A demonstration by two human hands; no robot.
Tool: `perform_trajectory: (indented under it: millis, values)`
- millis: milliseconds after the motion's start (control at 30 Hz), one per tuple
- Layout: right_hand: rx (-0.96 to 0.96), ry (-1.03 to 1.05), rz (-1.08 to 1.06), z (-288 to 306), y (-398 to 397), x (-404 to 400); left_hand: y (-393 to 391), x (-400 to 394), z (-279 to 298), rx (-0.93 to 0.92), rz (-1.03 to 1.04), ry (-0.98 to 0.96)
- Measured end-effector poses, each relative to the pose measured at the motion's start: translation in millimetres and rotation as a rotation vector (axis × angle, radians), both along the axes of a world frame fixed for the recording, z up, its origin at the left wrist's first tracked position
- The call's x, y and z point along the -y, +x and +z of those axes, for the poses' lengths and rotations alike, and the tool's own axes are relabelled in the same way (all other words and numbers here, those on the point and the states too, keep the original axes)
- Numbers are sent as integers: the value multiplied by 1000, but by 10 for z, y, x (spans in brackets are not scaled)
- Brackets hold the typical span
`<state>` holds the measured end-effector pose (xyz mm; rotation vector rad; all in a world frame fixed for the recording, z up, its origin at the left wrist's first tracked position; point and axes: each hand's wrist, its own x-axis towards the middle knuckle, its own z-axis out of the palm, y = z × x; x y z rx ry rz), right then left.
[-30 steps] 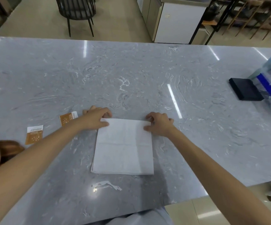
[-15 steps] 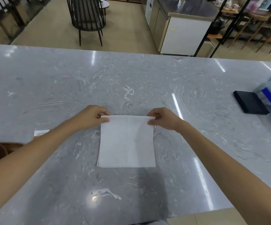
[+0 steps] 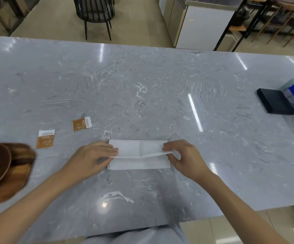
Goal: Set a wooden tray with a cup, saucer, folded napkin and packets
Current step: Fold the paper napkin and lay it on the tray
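Napkin fold in progress. My left hand (image 3: pixel 91 158) and right hand (image 3: pixel 183 155) each pinch an end of the napkin (image 3: pixel 139 154), fingers grasping its upper layer to align edges. It lies on the near tabletop (image 3: pixel 142 85); two packets (image 3: pixel 45 139) rest left, the wooden tray (image 3: pixel 19 166) beyond them, with open room far and right.

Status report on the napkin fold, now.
Left hand and right hand each pinch an end of the napkin, folded over, top flap not flat. Two packets loose, left of napkin. Nothing in the way.
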<state>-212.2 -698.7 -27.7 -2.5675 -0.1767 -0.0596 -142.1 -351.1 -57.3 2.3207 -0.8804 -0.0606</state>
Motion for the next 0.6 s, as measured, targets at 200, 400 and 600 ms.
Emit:
perform_trajectory:
  millis: [200, 400, 600]
  values:
    - [4, -9, 1, -314, -281, -56, -246, -18, -228, -25, 22, 11]
    - [11, 28, -59, -478, -419, -31, -338, -18, -319, -34, 53, 8]
    - [47, 49, -54, -515, -480, -38, -387, -38, -310, 25, 50, 26]
